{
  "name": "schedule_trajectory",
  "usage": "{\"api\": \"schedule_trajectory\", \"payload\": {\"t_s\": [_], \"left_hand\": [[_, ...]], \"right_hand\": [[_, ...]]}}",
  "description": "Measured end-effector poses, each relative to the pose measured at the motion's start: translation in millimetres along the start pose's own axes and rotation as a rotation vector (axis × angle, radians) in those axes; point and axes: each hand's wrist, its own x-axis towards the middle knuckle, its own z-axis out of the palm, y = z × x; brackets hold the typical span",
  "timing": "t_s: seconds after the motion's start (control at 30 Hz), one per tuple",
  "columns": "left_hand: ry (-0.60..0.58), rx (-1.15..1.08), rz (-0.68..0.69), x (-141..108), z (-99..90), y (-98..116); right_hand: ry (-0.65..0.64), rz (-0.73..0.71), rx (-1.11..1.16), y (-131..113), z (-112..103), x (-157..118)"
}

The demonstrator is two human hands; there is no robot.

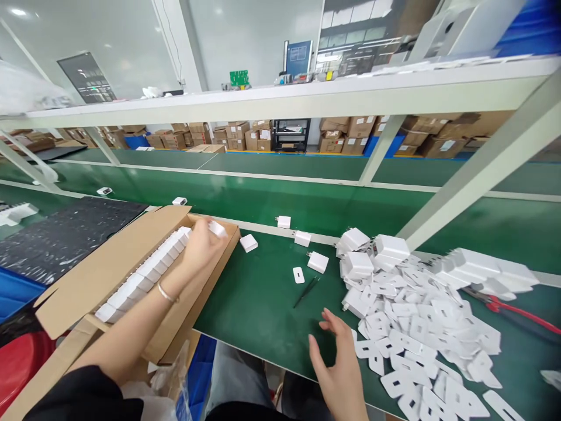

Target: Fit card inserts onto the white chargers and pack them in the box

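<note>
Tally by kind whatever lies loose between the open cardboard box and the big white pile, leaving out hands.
White blocks: 4
Flat white slotted plate: 1
Dark tweezers: 1
Total: 6

We see a matt cardboard box (109, 257) lined with smooth, white plastic charger blocks (151, 268). Right of the box, our smooth green counter (258, 298) has a soft sheen beneath flat white plastic plates (421, 345); left of it sit a scuffed black mat (83, 234) and a glossy red stool (21, 365).
</note>
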Motion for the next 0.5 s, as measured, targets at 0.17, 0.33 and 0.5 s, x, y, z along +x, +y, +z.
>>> {"api": "schedule_trajectory", "payload": {"t_s": [0.17, 0.33, 0.5], "left_hand": [[-0.046, 0.148, -0.051, 64, 18.8, -67], [-0.038, 0.263, -0.061, 54, 30.1, -102], [0.123, 0.257, -0.009, 76, 33.0, -54]], "right_hand": [[0.095, 0.068, -0.092, 30, -16, -4], [0.149, -0.053, -0.31, 44, -26, -4], [0.146, -0.082, -0.441, 54, -26, -9]]}}
